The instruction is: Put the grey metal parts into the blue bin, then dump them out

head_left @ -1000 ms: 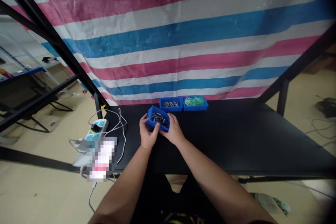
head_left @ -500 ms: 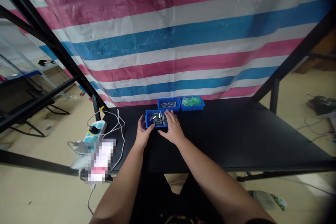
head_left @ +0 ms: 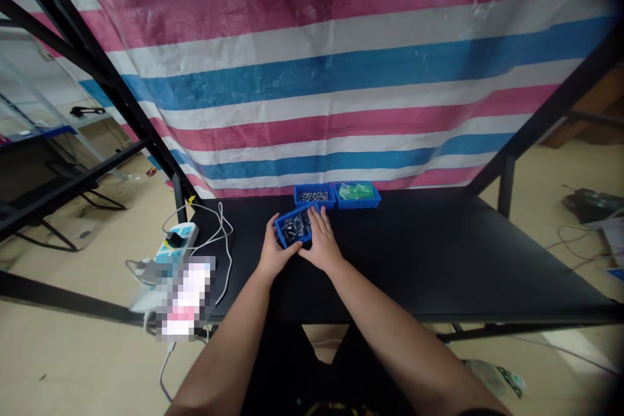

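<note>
Between my hands is a small blue plastic bin (head_left: 281, 238) of short metal pieces (head_left: 296, 227), tilted and turned at an angle. My left hand (head_left: 275, 249) grips its left end, thumb along the near side. My right hand (head_left: 322, 237) is closed on the right end, fingers over the rim. Whether the bin's bottom touches the table is hidden. Just behind stands a second blue bin (head_left: 314, 205) with many small shiny metal parts (head_left: 313, 196). Beside it on the right is a third blue bin (head_left: 358, 203) holding green and clear pieces (head_left: 357, 191).
The bins are on a black table (head_left: 414, 260) before a striped plastic sheet (head_left: 322, 78). At the left lie a power strip (head_left: 182, 234), white cables (head_left: 227, 234) and a pixelated phone-like object (head_left: 190, 299). A black metal frame (head_left: 141, 123) rises at the left.
The near bin, level before, is now tilted and turned, its right end swung away from me. My hands have closed more firmly around it. The camera view has shifted slightly.
</note>
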A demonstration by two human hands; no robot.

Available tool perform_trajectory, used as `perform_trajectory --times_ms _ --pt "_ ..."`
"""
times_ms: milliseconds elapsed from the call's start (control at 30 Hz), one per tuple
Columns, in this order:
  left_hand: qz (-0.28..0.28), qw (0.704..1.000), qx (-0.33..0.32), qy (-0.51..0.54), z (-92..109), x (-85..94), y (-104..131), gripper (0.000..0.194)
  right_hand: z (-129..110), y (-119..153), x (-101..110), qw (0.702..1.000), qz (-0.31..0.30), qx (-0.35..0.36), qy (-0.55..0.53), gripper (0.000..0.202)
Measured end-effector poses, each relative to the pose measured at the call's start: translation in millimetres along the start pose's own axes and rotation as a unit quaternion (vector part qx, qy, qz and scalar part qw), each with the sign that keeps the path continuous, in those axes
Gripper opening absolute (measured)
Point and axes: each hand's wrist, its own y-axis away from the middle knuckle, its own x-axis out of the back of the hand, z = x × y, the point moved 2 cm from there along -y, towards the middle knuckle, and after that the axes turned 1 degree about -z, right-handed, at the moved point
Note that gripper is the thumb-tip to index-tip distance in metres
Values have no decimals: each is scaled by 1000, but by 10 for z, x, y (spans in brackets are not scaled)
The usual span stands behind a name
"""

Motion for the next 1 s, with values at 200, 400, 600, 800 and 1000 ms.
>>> perform_trajectory --times_ms 200,400,600,800,1000 --pt "28 994 -42 -94 -43 10 4 89 12 7 -55 1000 -18 -11 6 111" --pt "43 987 -50 -147 -53 -2 17 87 29 13 -78 999 -36 -16 -3 110" --pt "20 978 -105 -180 22 1 38 78 78 23 -125 999 -40 -3 -1 110" --pt "-10 977 -91 -192 60 2 51 69 103 12 -145 998 -55 -4 5 111" --pt "-17 979 -72 -192 63 -5 60 68 100 16 -158 998 -66 -6 9 109"
